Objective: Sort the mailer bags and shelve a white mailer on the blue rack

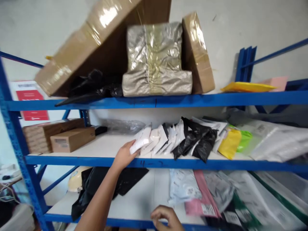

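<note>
My left hand reaches to the middle shelf, its fingers closed on a small white packet at the left end of a leaning row. Beside that packet stand several more white packets, tilted against one another. A black plastic parcel lies at the right of this row. Lower down, my right hand hovers in front of the bottom shelf, its fingers curled in with nothing visible in them. Nearest to it is a pink parcel with a white label, next to a pale blue parcel.
Blue shelf beams run across in front of me. Overhead are a tilted large carton and a taped wrapped parcel. Brown boxes sit at the left; a yellow parcel and clear bags lie at the right.
</note>
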### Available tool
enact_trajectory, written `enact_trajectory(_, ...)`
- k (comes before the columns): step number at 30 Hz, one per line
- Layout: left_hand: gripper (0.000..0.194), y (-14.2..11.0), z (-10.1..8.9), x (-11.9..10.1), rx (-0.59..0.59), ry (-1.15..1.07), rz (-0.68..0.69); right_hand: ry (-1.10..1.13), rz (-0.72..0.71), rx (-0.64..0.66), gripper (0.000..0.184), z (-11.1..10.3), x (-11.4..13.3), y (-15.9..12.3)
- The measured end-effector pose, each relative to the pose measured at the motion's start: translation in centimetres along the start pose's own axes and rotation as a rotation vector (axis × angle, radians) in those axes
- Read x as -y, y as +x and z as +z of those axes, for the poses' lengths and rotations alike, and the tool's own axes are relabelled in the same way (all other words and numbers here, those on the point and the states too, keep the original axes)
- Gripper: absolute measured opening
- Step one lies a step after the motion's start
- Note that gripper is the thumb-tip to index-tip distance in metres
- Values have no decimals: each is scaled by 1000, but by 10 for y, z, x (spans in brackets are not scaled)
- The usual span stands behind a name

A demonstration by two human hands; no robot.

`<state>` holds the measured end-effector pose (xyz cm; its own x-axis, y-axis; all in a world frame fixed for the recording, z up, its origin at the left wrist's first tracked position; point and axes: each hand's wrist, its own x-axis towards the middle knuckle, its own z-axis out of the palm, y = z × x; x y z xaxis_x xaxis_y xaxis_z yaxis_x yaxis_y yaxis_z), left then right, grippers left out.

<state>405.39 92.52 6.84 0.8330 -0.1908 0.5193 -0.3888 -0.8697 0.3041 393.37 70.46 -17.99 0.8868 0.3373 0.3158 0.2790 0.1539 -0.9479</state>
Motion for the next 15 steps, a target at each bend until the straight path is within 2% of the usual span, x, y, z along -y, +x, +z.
enact_trajectory(3,59,1,10,-4,-54,73,-84,-99,95,34,28,2,2,-29)
enact_trajectory(6,58,2,12,-5,-80,93,-143,-99,200,54,29,3,-4,-51)
enact_trajectory(10,65,5,11,0,-68,113,-265,-69,296,56,31,0,-35,-72)
enact_trajectory(15,61,8,15,4,-34,198,-229,-148,361,-81,26,-20,-76,-91)
